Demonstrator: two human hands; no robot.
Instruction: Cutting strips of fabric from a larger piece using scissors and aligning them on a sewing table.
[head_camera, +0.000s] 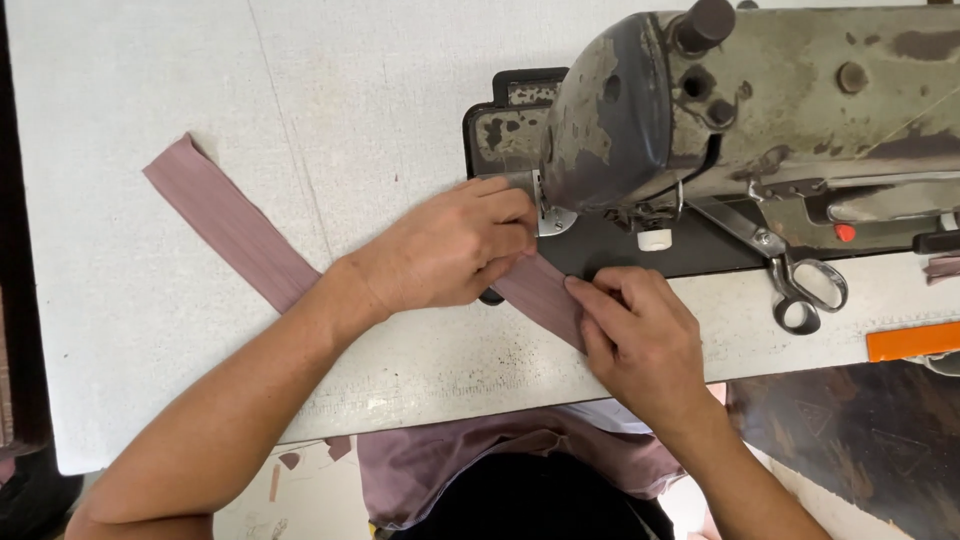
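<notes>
Both of my hands were flat on the mauve fabric strip (240, 235) at the sewing machine (740, 110). My left hand (450, 250) lay palm down with its fingers pressed together, holding the strip against the bed just beside the presser foot (553, 215); whether anything was pinched under those fingers, I could not tell. My right hand (640, 335) pressed on the near end of the strip, thumb and forefinger closed on its edge close to the front of the white table (150, 90).

Judging by how the cloth lay, a long run of the strip trailed off to my left across the table, well past the needle, so I took that part to be stitched already, though no seam showed clearly enough to be sure. Only a short piece sat between my hands and in front of the foot, so little seemed left of this length. More of the same cloth hung in my lap (430, 465) below the table edge, and I could not tell whether it was joined to the strip. Scissors (805, 290) rested to my right on the table, untouched, just beside an orange tool (912, 340).
</notes>
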